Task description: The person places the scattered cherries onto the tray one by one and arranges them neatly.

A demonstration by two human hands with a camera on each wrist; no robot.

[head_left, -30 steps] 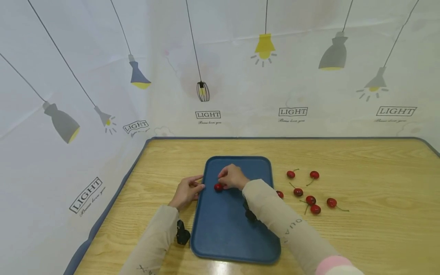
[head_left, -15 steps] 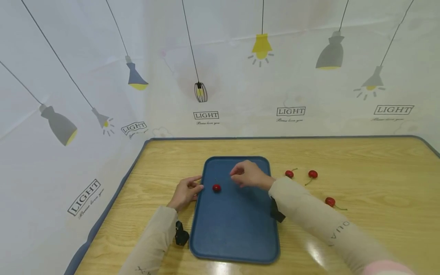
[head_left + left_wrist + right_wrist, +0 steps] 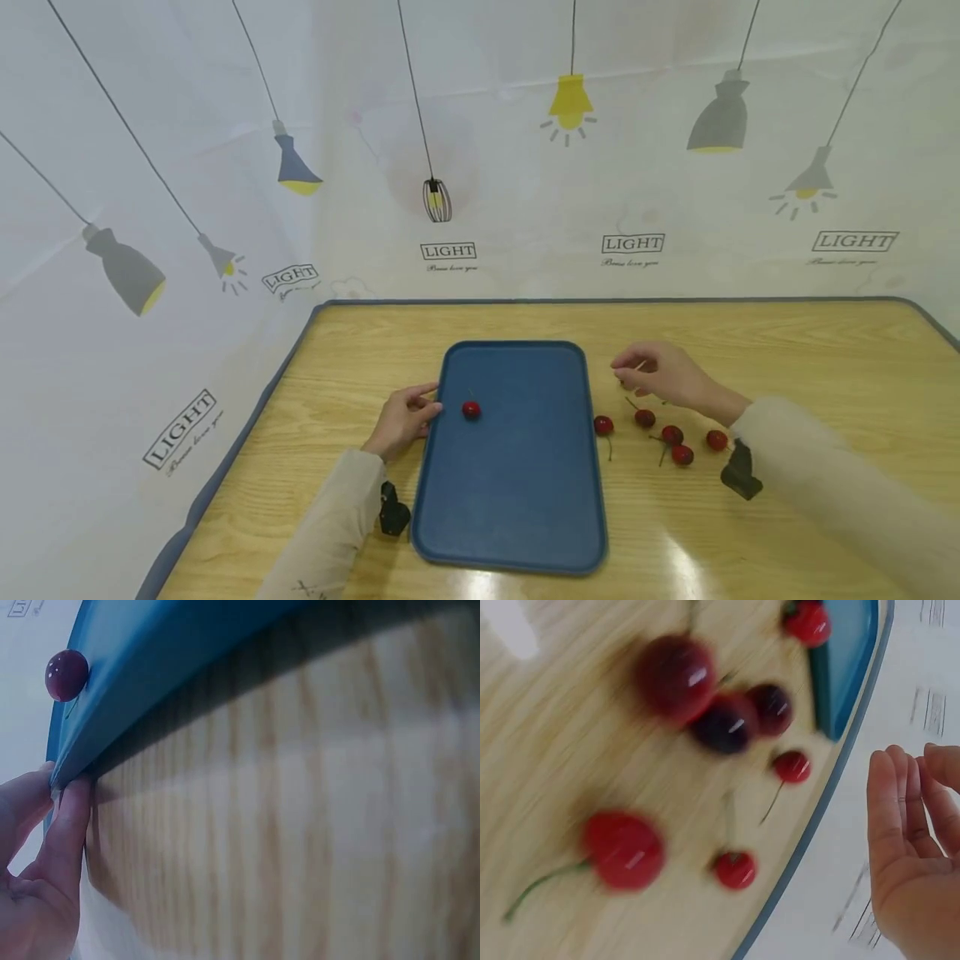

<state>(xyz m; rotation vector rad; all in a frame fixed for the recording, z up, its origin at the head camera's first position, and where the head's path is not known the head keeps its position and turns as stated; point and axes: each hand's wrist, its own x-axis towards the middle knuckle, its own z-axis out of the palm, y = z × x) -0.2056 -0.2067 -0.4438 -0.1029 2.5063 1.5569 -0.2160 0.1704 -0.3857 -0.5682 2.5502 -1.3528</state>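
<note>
In the head view my left hand [image 3: 401, 423] holds the left rim of a dark blue tray [image 3: 517, 500]. The left wrist view has its fingertips on either side of that rim. One red cherry [image 3: 471, 410] with a thin stem lies alone on the tray, a little inside from these fingers. My right hand [image 3: 663, 375] hovers past the tray's right edge, over the far part of the loose cherries. Its fingers are slightly bent, the thumb apart, and nothing shows between them in the right wrist view [image 3: 919, 847]. The hand hides part of the table beneath it.
Several stemmed cherries lie on the wooden table [image 3: 825, 367] right of the tray, among them one cherry [image 3: 603, 426] close to its edge and another cherry [image 3: 716, 440] by the right wrist's black camera [image 3: 741, 477]. A wall sheet printed with lamps [image 3: 570, 208] borders the back.
My right hand has left the cherry on the tray and moved right, past the tray's edge to the loose cherries. The left hand keeps its place at the rim.
</note>
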